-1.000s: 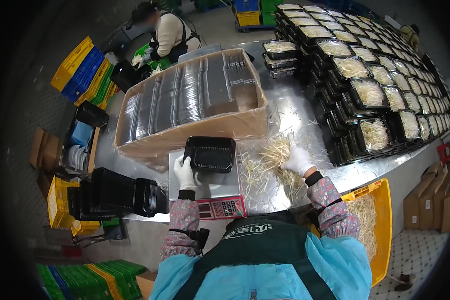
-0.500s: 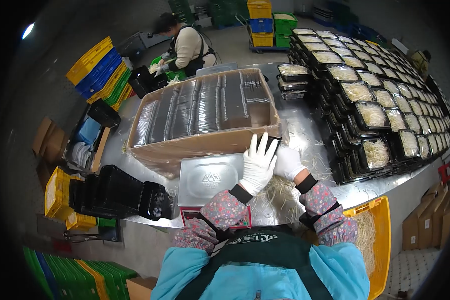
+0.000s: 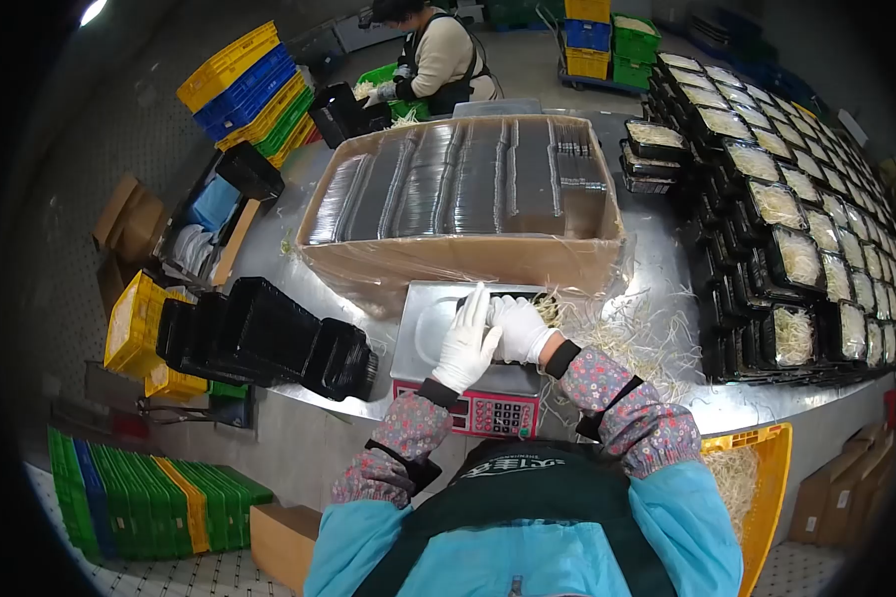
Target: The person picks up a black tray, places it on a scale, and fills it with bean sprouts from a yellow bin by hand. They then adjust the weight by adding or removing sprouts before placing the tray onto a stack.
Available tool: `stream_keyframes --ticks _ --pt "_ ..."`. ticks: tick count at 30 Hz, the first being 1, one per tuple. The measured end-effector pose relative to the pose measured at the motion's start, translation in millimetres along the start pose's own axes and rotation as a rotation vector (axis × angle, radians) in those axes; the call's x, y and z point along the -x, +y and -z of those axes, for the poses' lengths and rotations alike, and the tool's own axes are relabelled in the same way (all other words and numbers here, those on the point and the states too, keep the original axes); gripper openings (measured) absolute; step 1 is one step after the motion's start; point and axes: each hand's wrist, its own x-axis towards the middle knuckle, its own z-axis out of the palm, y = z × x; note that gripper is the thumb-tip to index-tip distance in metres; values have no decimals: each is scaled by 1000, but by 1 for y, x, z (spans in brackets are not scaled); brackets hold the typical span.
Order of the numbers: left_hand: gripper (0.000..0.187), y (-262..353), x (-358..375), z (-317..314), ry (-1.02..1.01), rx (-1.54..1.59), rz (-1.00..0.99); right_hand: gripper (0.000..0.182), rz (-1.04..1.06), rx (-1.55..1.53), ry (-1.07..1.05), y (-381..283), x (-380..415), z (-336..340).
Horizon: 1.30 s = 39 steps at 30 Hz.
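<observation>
Both my gloved hands are together over the scale. Under my fingers is a black plastic tray, mostly hidden, with bean sprouts showing past its right end. My left hand has its fingers stretched out, edge-on against the tray's near side. My right hand is curled over the tray with its fingers bent. The scale's red keypad faces me. Loose sprouts lie scattered on the metal table to the right of my right hand.
A carton of stacked plastic lids stands behind the scale. Black trays are nested at left. Filled packs are piled high at right. A yellow crate of sprouts is by my right side. A co-worker works across the table.
My hands have moved left with the black tray, from beside the carton's corner onto the scale. The view has shifted, and the scale's keypad now shows.
</observation>
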Motion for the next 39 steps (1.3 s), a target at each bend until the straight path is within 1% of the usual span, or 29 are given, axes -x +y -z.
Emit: stream_keyframes --ticks 1,2,3,4,5,6,7,9,11,12,13,15,16,17,19,20,21,24,25,27,29,31,32,33,34,35,37,38,39 --pt "70 -4 -1 -1 2 3 2 58 -4 16 -12 -1 -4 -1" --pt "69 -8 -2 -2 -52 -58 9 81 -22 -145 -135 6 -5 2" --pt "68 -10 -2 -2 -108 -119 17 81 -23 -147 -136 14 -3 4" --pt "68 -11 -2 -2 -109 -119 19 95 -30 -323 -137 22 3 6" --pt "64 -11 -2 -2 -103 -170 12 109 -38 -497 -137 30 6 8" --pt "60 -12 -3 -3 -96 -220 5 129 -71 -437 -217 27 12 32" --pt "57 -11 -4 -5 -88 -266 0 124 -7 -225 -159 29 20 45" --pt "55 -7 -4 -5 -76 -281 -10 118 -77 65 -329 32 31 82" --pt "53 -7 -6 -4 -65 -303 -32 110 -126 -65 -347 60 46 66" --pt "52 -7 -6 -5 -53 -311 -31 96 -48 -32 -200 62 52 64" --pt "51 -7 -5 -7 -43 -316 -28 96 -51 -34 -203 66 53 62" --pt "51 -7 -5 -7 -53 -311 -27 80 -172 -142 -235 72 52 60" --pt "51 -7 -6 -6 -57 -309 -28 50 -98 -46 -68 70 55 51" --pt "51 -7 -6 -7 -57 -310 -29 50 -98 -47 -67 67 54 41" --pt "50 -9 -5 -10 -27 -306 -35 26 -162 121 -79 61 47 19" --pt "50 -10 -4 -11 -27 -307 -35 11 -161 176 21 59 48 11" --pt "50 -11 -4 -10 -19 -305 -50 11 -160 175 21 57 51 18" --pt "50 -11 -2 -9 -7 -301 -58 14 -252 -127 86 55 63 49" --pt "51 -11 -2 -9 -10 -298 -59 18 -252 -176 110 60 68 57" --pt "51 -13 -1 -7 -23 -278 -57 18 -270 -285 183 71 80 78" --pt "52 -14 -2 -5 -33 -257 -50 18 -479 -502 138 77 96 103" --pt "53 -12 -4 5 -36 -11 -1 18 -675 -799 218 91 115 108" --pt "53 -12 -5 12 -35 -14 10 16 -760 -825 218 96 126 114" --pt "55 -10 -7 23 0 128 46 15 -846 -852 215 97 136 122" --pt "57 -11 -9 34 36 269 82 11 -812 -980 231 119 152 105" --pt "60 -16 -9 44 30 317 127 10 -803 -1087 222 131 168 87" --pt "62 -17 -5 70 59 448 182 9 -949 -1077 137 157 202 29" --pt "61 -33 1 76 60 382 145 12 -798 -603 56 178 231 -5" --pt "61 -40 5 83 75 410 164 15 -613 -137 -18 191 249 -27"
